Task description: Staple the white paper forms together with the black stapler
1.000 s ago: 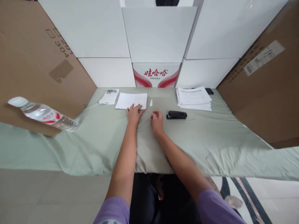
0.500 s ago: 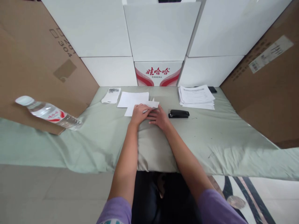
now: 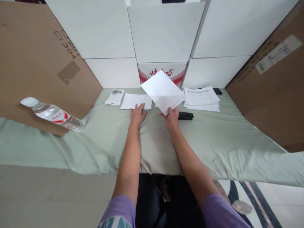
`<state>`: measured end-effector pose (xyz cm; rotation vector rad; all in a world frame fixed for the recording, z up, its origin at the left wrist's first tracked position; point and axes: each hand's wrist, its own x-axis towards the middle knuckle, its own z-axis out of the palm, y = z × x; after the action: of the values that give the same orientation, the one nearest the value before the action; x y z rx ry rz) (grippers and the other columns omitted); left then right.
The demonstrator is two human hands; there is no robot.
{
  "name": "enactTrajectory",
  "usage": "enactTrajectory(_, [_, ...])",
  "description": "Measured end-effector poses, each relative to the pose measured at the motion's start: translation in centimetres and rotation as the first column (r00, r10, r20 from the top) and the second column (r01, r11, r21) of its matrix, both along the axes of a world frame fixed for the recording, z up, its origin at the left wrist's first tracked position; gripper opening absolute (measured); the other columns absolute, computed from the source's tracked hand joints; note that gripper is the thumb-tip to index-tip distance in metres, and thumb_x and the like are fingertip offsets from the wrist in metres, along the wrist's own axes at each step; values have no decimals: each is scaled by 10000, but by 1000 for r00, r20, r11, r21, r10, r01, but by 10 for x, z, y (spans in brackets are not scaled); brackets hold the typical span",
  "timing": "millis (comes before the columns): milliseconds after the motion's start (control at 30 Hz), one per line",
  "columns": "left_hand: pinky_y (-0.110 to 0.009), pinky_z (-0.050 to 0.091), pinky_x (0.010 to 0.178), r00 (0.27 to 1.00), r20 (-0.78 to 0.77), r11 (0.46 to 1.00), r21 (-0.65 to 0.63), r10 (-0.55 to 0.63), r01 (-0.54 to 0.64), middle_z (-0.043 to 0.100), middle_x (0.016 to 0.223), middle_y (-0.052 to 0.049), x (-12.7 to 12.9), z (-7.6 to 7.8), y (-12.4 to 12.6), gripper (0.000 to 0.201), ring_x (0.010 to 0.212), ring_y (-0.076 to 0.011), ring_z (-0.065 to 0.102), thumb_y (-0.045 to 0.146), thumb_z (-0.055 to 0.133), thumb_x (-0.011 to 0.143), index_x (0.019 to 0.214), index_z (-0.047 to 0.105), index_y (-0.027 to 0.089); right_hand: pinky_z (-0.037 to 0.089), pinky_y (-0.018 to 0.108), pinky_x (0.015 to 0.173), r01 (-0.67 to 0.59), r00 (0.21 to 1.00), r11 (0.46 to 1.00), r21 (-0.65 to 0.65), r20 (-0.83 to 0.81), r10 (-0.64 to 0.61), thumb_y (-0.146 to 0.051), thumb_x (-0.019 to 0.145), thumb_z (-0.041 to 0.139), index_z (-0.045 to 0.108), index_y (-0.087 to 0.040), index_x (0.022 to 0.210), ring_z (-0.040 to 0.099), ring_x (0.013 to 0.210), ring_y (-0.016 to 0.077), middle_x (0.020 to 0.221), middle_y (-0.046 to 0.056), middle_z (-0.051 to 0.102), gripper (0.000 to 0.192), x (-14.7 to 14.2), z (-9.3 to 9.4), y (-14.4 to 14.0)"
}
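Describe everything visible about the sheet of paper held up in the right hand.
The sheet of paper is white, thin and single, its shown face looking blank. The right hand pinches its near bottom corner and holds it raised and tilted above the green cloth, in front of the red-and-white box. Only those fingers touch it; its lower edge hangs over the black stapler.

A white sheet of paper [image 3: 162, 91] is standing lifted off the green cloth, tilted so that 1 corner is pointing down and another up (faint lines of print are showing through it). The right hand [image 3: 172, 117] is pinching it at its lowest corner, and the sheet is rising in front of the red-and-white box at the back. A second white sheet [image 3: 136, 101] is lying flat on the cloth to the left, its long edge running sideways. The left hand [image 3: 137, 114] is resting spread on its near edge, fingers pressing down.
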<state>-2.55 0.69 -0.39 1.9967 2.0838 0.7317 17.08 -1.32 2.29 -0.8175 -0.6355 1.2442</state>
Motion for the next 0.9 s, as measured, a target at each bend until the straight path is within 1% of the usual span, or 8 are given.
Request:
enactTrajectory(100, [-621,112,1237,1000,-14,999,-46,5,-6,519,1565,-31,3,-2,1,483,1537,-300,325,436,532,967,1447,552,381,672,331,629,7,1000,1000,-20,15,-7,-230,863,527,534,-269,1228,637,996,186,1221,52,646,367,1,-3,1])
enactTrajectory(200, [-590,141,1223,999,-25,999,-28,30,-30,598,1493,-20,4,0,1,359,1475,-285,428,417,511,985,1306,668,387,669,338,631,21,999,999,-30,27,-21,-238,856,532,545,-259,1187,636,980,183,1208,56,640,332,0,-6,2])
enactTrajectory(300, [-528,189,1196,998,-27,998,27,51,-50,676,1398,-21,4,2,2,332,1382,-258,530,399,458,1012,1212,720,359,670,350,624,23,999,999,-34,29,-22,-241,850,535,552,-255,1169,641,963,185,1193,57,638,320,-1,-6,2])
enactTrajectory(400, [-468,225,1160,994,-50,995,46,95,-92,741,1278,-43,5,4,2,344,1227,-244,633,347,425,1019,1164,735,313,671,335,624,11,1000,999,-43,4,-11,-225,846,532,547,-251,1185,637,954,178,1197,50,644,340,-3,-4,1])
enactTrajectory(500, [-423,284,1102,986,-73,988,55,147,-143,771,1177,-65,6,7,3,345,1106,-240,672,316,395,1025,1159,710,271,669,319,611,-8,1000,999,-33,-17,8,-221,856,533,538,-245,1202,646,932,174,1211,53,643,346,-4,-3,-1])
enactTrajectory(667, [-378,345,1029,973,-47,970,98,228,-223,761,1113,-86,4,12,3,347,1061,-232,664,297,320,1051,1165,642,236,659,318,583,-35,999,999,-26,-4,35,-236,873,518,514,-253,1250,682,916,187,1222,61,648,377,-4,-3,-2])
enactTrajectory(767, [-378,334,1055,979,-26,971,136,201,-195,738,1188,-87,2,12,1,336,1134,-228,640,273,333,1043,1212,621,236,655,331,590,-33,999,999,-23,-2,33,-241,868,519,504,-249,1264,699,921,195,1244,73,649,397,-3,-3,-1])
enactTrajectory(900, [-373,339,1070,998,-24,986,155,62,-58,733,1200,-70,4,14,-4,331,1157,-219,633,254,395,1010,1225,646,242,646,350,605,-41,999,999,-12,15,42,-271,876,515,497,-257,1280,714,933,205,1269,84,645,404,-3,-5,1])
